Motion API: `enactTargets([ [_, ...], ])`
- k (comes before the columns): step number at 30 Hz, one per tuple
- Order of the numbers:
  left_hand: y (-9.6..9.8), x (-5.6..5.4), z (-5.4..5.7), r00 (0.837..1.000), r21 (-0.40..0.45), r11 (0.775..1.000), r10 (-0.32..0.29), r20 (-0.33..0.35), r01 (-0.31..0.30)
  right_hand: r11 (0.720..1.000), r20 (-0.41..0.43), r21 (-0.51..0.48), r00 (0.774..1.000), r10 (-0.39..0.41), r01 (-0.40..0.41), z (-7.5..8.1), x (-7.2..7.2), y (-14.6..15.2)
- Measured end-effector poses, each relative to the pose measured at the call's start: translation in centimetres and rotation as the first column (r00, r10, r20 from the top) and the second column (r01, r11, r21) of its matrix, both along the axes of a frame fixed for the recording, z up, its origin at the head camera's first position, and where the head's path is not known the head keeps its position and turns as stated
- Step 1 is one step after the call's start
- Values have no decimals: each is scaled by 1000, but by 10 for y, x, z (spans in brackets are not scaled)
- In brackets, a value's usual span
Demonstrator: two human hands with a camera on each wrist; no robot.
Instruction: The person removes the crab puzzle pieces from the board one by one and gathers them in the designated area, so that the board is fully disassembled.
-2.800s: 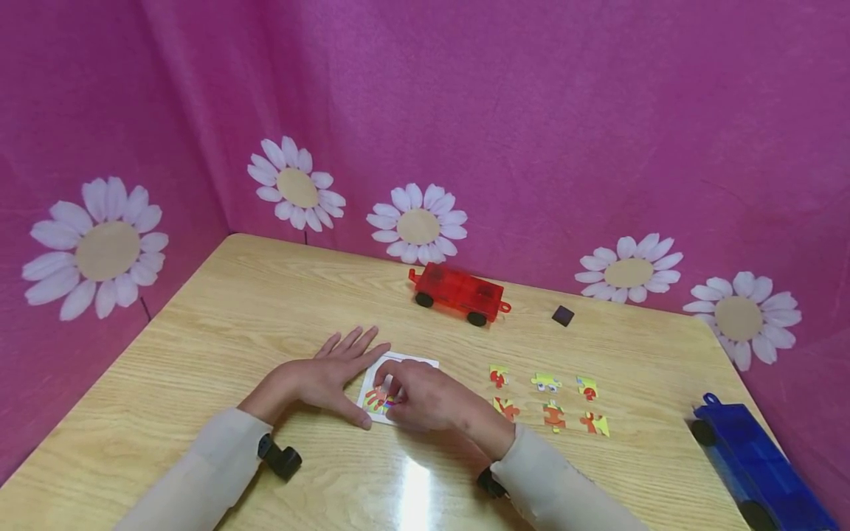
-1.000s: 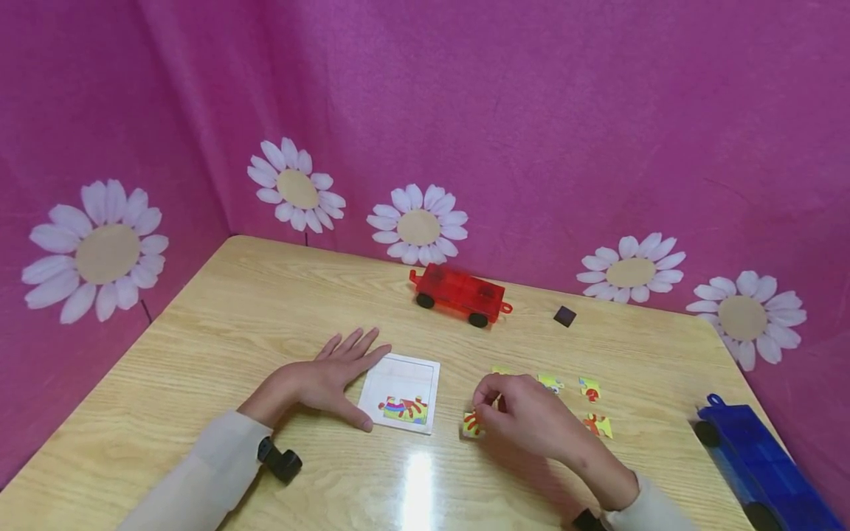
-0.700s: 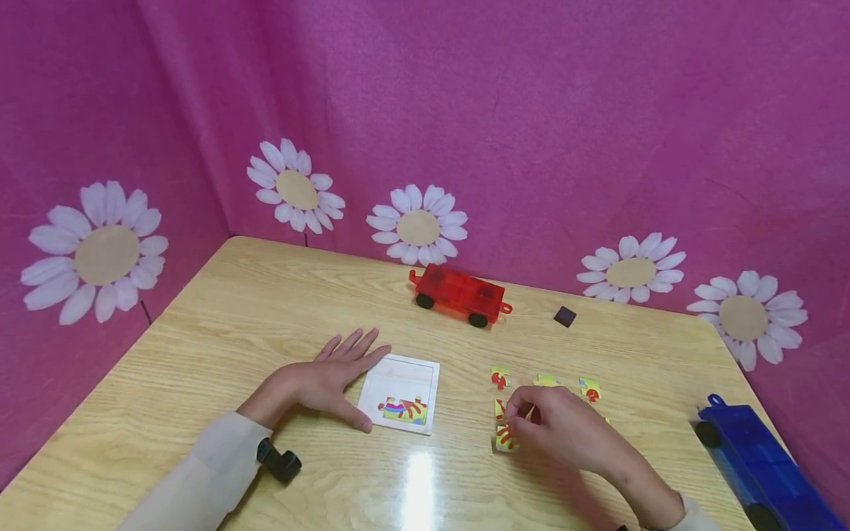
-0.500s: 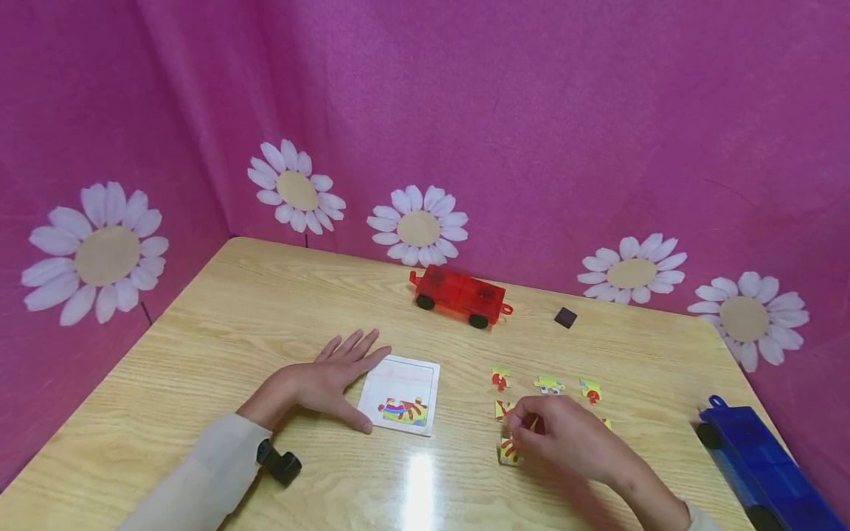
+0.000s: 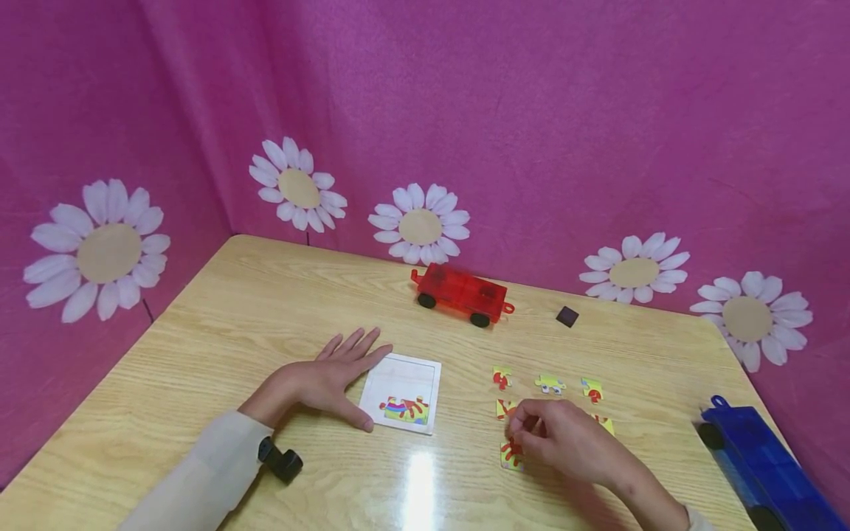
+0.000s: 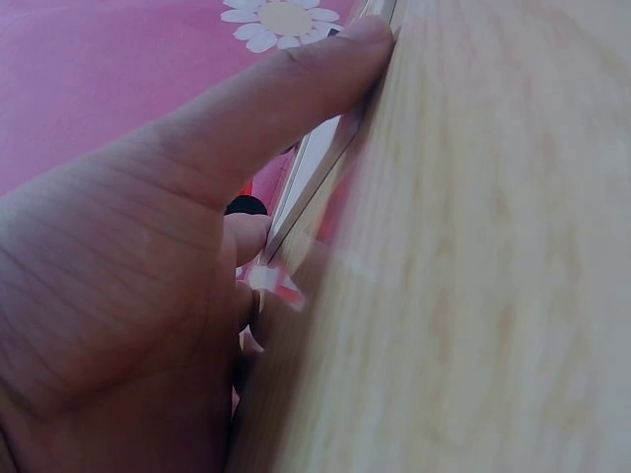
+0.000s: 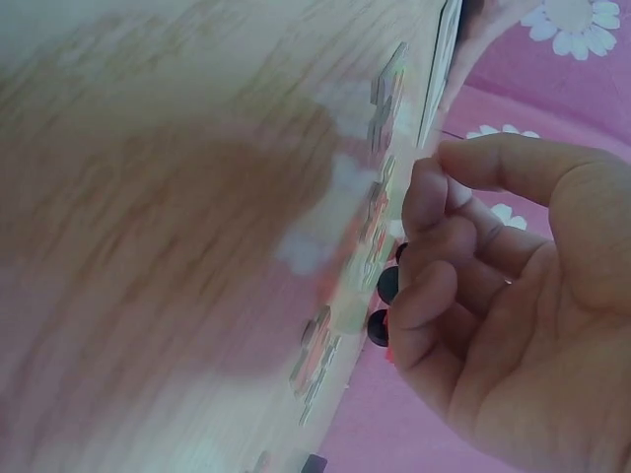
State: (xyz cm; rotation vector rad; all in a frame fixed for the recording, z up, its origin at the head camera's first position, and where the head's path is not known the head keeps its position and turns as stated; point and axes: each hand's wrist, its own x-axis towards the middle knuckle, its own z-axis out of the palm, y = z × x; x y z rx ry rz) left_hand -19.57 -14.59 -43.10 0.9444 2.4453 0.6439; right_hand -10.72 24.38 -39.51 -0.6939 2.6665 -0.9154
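My left hand (image 5: 328,380) lies with fingers spread and straight, thumb and index finger along the left side of a white puzzle frame (image 5: 398,380). Inside the frame, pieces with a rainbow-striped and red pattern (image 5: 405,410) fill part of the bottom edge. Over the table to the right, my right hand (image 5: 564,439) pinches a yellow puzzle piece (image 5: 511,457) with red finger-like stripes between thumb and index finger. In the right wrist view the curled fingers (image 7: 424,197) mostly hide that piece. Loose puzzle pieces (image 5: 502,377) lie beyond the hand, one covered by it.
A red toy wagon (image 5: 461,293) stands at the back of the wooden table (image 5: 279,295), with a small dark square (image 5: 567,316) to its right. A blue toy wagon (image 5: 764,457) sits by the right edge. Pink flowered cloth (image 5: 518,133) surrounds the table's far and left sides.
My right hand has moved from the frame to the right with the striped puzzle piece, then slightly nearer; the piece has turned a little. The left hand stays by the frame.
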Motion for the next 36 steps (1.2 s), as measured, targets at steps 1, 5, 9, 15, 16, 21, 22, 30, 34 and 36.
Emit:
enactTargets([
  [1, 0, 0, 0, 1000, 0, 1000, 0, 0, 0, 1000, -2, 2, 1000, -2, 2, 0, 0, 0],
  [5, 0, 0, 0, 1000, 1, 1000, 3, 3, -3, 1000, -18, 18, 1000, -7, 7, 1, -1, 0],
  [9, -1, 1, 0, 1000, 5, 1000, 4, 7, -4, 999, -17, 31, 1000, -14, 15, 4, -3, -5],
  [15, -3, 1, 1, 1000, 6, 1000, 6, 5, -6, 996, -61, 82, 998, 36, -31, 14, -14, -28],
  [16, -3, 1, 1, 1000, 4, 1000, 7, 6, -7, 994, -73, 94, 996, 54, -47, 15, -17, -33],
  [21, -1, 1, 2, 1000, 5, 1000, 6, 14, -7, 988, -57, 116, 993, 105, -98, 20, -31, -58],
  [22, -1, 1, 2, 1000, 6, 1000, 6, 14, -6, 987, -58, 116, 992, 115, -108, 20, -34, -63],
  [30, 0, 1, 1, 1000, -7, 1000, 8, 0, -8, 978, -62, 87, 979, 195, -189, 12, -48, -100],
  [34, 0, 1, 2, 1000, 0, 1000, 5, -4, -5, 974, -55, 99, 976, 209, -203, 12, -52, -116],
  [36, 0, 1, 2, 1000, 3, 1000, 3, -6, -3, 971, -40, 108, 975, 220, -214, 12, -54, -122],
])
